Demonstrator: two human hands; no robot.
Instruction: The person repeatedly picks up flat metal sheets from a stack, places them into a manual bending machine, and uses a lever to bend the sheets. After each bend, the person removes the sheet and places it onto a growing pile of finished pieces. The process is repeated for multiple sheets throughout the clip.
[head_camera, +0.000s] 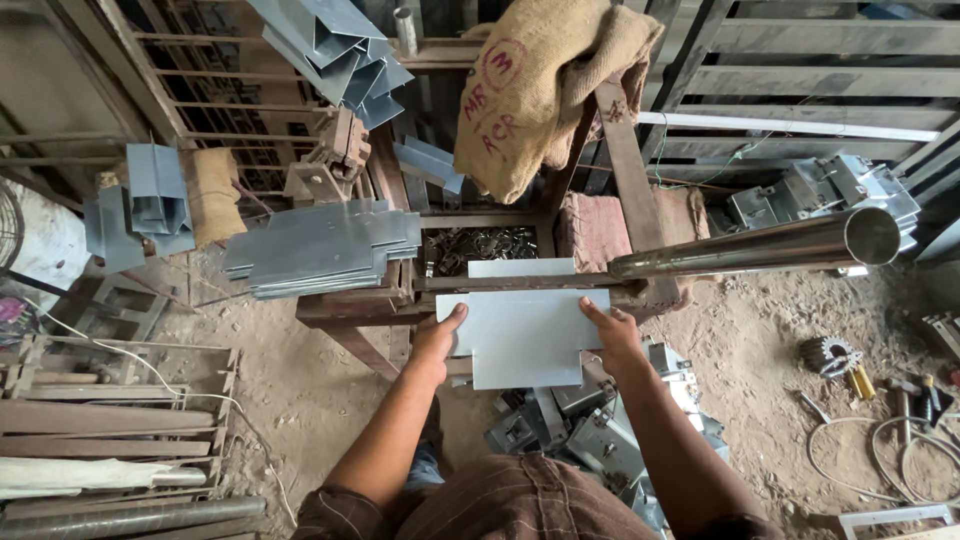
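Grey metal sheet (524, 335), left hand (437, 340), right hand (614, 338), both edges held

Left hand (437, 340), right hand (614, 338) — both gripping.

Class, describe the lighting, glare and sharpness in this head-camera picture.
Head view: soft daylight, faint shadows; glare on the shiny steel pipe; the flat grey metal sheet held by the left hand and right hand is sharp; edges bend from wide-angle distortion.

Passage above the metal sheet (525, 335) is barred by the long steel pipe (750, 245). The left is crowded by stacked sheets (320, 245); open ground is seemingly left at lower right.
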